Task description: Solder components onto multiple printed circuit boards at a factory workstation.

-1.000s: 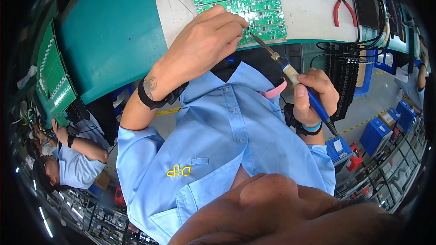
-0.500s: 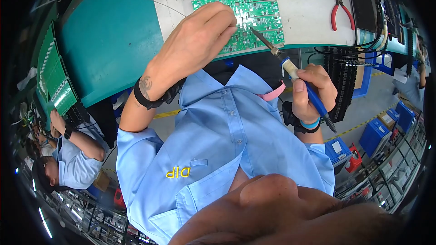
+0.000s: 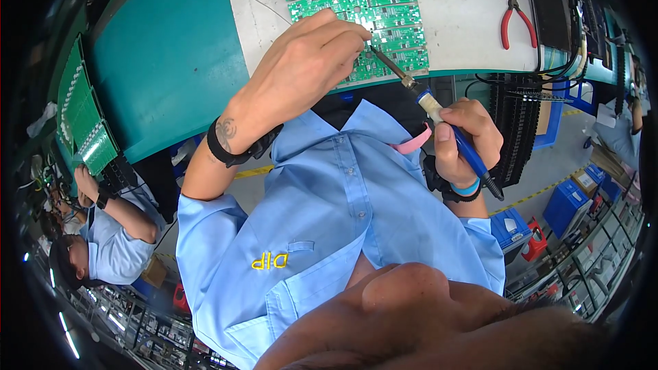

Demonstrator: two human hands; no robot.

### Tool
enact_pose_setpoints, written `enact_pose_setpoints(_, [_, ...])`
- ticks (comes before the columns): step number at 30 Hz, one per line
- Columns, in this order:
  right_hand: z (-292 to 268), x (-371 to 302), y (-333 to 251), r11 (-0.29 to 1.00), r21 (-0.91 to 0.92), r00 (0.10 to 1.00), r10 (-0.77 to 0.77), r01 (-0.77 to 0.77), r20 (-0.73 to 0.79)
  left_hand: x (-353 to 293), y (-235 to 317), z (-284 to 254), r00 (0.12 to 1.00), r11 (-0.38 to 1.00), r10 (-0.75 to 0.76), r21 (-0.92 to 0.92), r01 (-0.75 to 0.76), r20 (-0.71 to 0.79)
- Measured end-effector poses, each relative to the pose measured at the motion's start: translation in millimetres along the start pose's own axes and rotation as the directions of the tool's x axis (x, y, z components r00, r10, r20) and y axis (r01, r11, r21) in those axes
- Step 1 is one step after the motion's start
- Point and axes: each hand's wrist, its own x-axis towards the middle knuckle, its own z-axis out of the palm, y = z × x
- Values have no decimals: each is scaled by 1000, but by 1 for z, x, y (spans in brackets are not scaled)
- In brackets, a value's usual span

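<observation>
My left hand [image 3: 295, 62] is over the near part of a panel of green circuit boards [image 3: 387, 15], its fingers pinched on a thin solder wire [image 3: 260, 3] that trails off to the upper left. Gripped in my right hand [image 3: 476, 138] is a soldering iron [image 3: 430, 104] with a blue handle and a cream collar. Its dark tip points up and left, close beside my left fingertips, over the boards. Whether the tip touches a joint is too small to tell. My left fingers cover part of the panel.
Red-handled pliers [image 3: 510, 17] lie right of the boards on the white surface [image 3: 459, 27]. A teal mat [image 3: 164, 41] spreads to the left. At the bench's right are cables [image 3: 565, 62] and a black rack [image 3: 514, 120]. Another person [image 3: 123, 233] works at far left.
My left hand has shifted slightly right, toward the iron. The iron has moved a little left and down with my right hand, so its tip is now beside my left fingertips.
</observation>
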Motion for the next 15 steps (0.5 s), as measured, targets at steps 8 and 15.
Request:
enact_pose_setpoints(8, [0,2,-1,1000,-9,1000,-13,13,12,0,3,-1,1000,999,-10,32,9,28])
enact_pose_setpoints(15, [1,4,4,998,0,998,-65,65,-15,0,4,2,1000,1000,-11,30,11,14])
